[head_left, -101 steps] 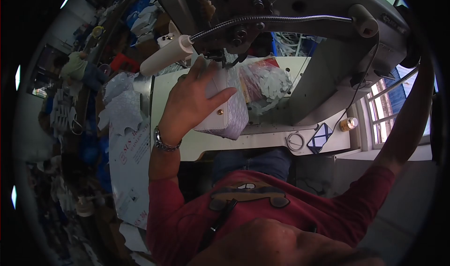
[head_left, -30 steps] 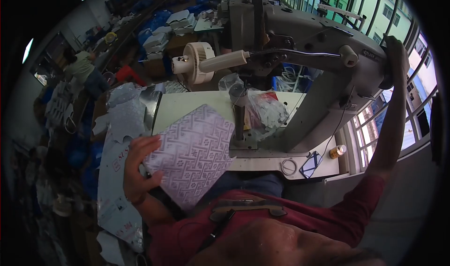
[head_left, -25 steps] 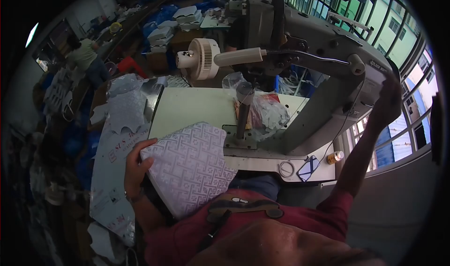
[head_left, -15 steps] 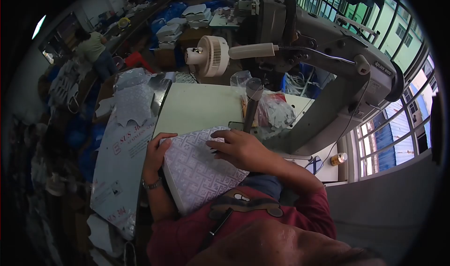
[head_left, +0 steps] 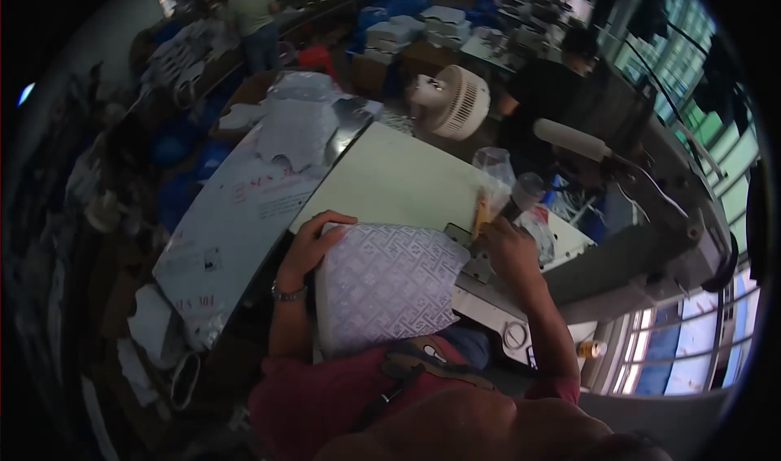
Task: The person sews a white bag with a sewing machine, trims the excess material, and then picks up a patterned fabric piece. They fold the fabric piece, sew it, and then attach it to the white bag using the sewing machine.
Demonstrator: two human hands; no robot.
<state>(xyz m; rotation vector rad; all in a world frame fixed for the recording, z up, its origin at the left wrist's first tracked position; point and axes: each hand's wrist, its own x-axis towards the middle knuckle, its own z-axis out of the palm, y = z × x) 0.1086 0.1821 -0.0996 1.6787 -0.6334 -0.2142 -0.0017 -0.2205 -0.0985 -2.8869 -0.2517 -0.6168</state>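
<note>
Left hand (head_left: pixel 309 248) pinches patterned piece (head_left: pixel 390 278) at left edge, clear of post (head_left: pixel 529 191); right hand (head_left: pixel 512 254) curled beside post, grip unclear. Stitching progress: can't tell.

The bag (head_left: pixel 390 286) is patterned with a lattice in 2 tones, white and greyish lilac; left of the bag, the pale sheet (head_left: pixel 232 241) is lettered in red.

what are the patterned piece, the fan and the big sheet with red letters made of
Patterned piece: probably coated fabric or faux leather, with a soft sheen over its printed-looking or woven-looking pattern.
Fan: likely off-white plastic, given its smooth, moulded-looking slatted housing.
Big sheet: possibly film-covered stainless steel, judging by its pale, smooth face and "SUS 304" lettering.
</note>
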